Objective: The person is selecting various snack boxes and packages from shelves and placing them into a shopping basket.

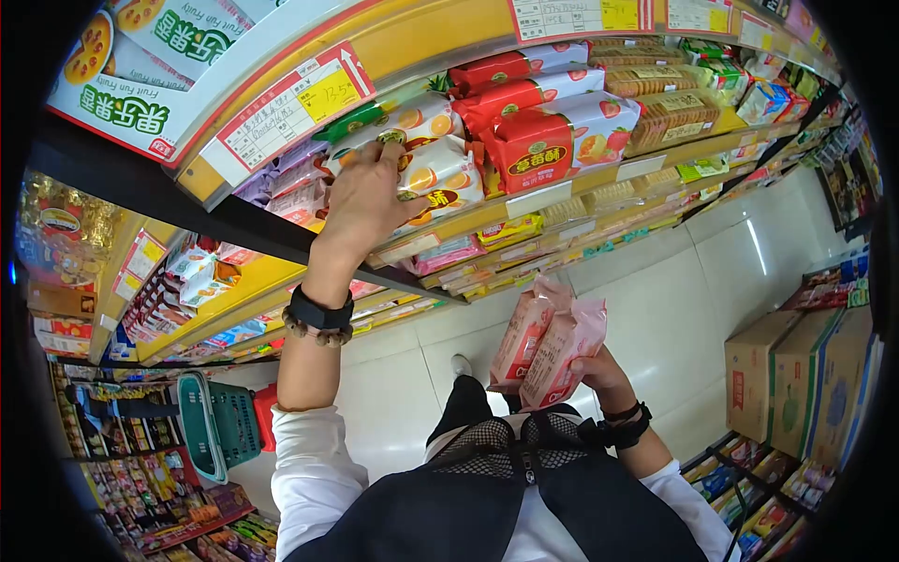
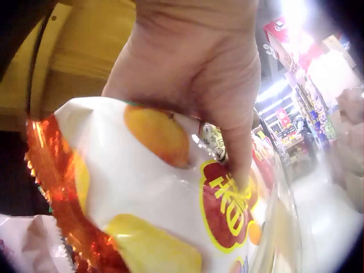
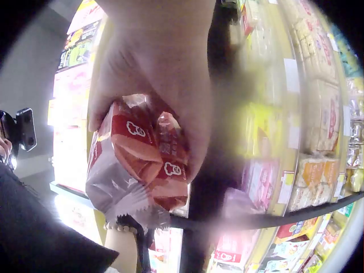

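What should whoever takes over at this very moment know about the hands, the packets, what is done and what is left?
Left hand: raised to the yellow shelf, gripping a white packet printed with orange fruit.
Right hand: holding two pink packets at waist height, away from the shelf.
Done: the two pink packets are in hand.
Left: the white packet is gripped but not yet lifted clear of the shelf.
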